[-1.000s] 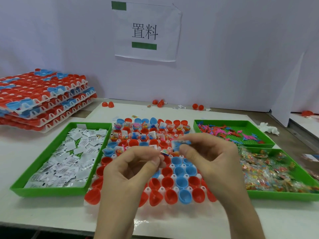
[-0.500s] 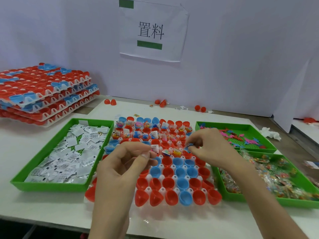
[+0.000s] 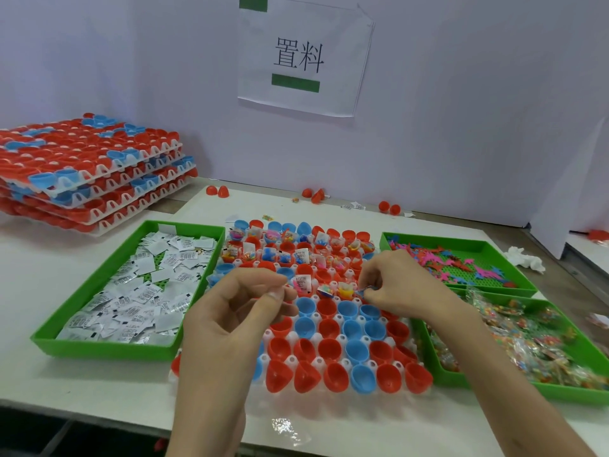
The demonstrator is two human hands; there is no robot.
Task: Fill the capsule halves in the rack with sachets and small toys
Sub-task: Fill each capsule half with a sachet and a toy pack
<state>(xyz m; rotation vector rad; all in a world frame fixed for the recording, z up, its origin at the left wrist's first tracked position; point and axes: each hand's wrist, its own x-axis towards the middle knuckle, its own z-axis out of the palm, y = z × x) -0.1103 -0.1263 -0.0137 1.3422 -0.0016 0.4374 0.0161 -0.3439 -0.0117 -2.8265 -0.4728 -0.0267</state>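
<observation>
A white rack [image 3: 316,361] of red and blue capsule halves lies on the table in front of me. Its far rows hold sachets and small toys; the near rows stand empty. My right hand [image 3: 400,283] reaches over the rack's right side and pinches a small blue toy [image 3: 362,290] just above a capsule half in the middle rows. My left hand [image 3: 237,308] hovers over the rack's left side with thumb and fingers curled together; whether it holds anything is hidden.
A green tray of white sachets [image 3: 99,285] sits left of the rack. Two green trays sit on the right: coloured toys [image 3: 461,245] behind, wrapped packets [image 3: 586,351] in front. Stacked filled racks [image 3: 82,173] stand far left. Loose red halves [image 3: 217,191] lie by the wall.
My right hand has moved away from my left hand, down and rightward to the rack's middle rows with the blue toy. My left hand has stayed over the rack's left side.
</observation>
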